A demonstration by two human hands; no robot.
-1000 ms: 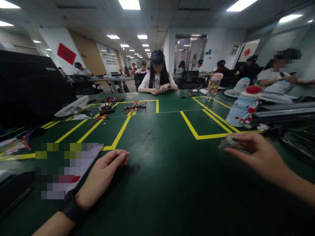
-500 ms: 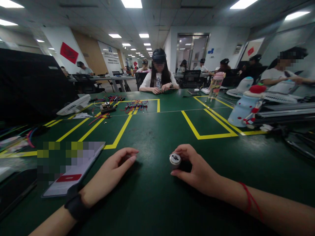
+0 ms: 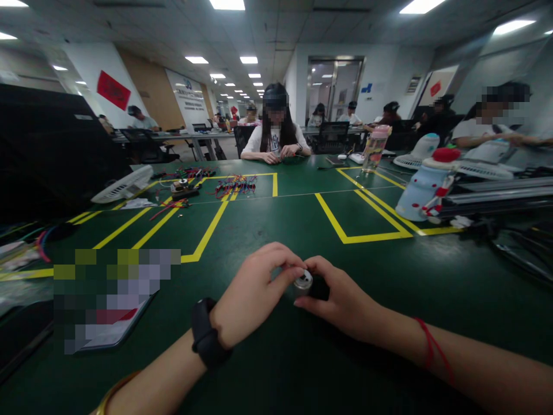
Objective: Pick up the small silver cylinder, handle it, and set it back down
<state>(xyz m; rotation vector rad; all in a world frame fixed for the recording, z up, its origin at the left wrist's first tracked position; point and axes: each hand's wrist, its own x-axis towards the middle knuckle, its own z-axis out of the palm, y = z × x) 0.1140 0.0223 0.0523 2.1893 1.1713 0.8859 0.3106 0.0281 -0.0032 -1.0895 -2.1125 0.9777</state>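
Observation:
A small silver cylindrical electric motor point(image 3: 303, 285) stands upright on the green table point(image 3: 259, 230), its round end facing up. My right hand point(image 3: 330, 288) is closed around the motor from the right, thumb at the near side and fingers at the far side. From the left, my left hand point(image 3: 263, 282) reaches over the motor's top, with thumb and fingertips pinched together at its upper end. Whatever is between those fingertips is hidden. A black band point(image 3: 208, 333) sits on my left wrist, a red string point(image 3: 427, 346) on my right.
Bundles of coloured wires point(image 3: 235, 185) lie beyond at the left. A flat panel point(image 3: 125, 323) rests near my left arm. A blue bottle point(image 3: 419, 193) and metal bars point(image 3: 505, 193) stand at the right. Across the table sits a person point(image 3: 276, 138).
My left hand has moved right, from beside the flat panel to the motor's top, and its fingers have pinched together. My right hand still holds the motor. The view has shifted slightly.

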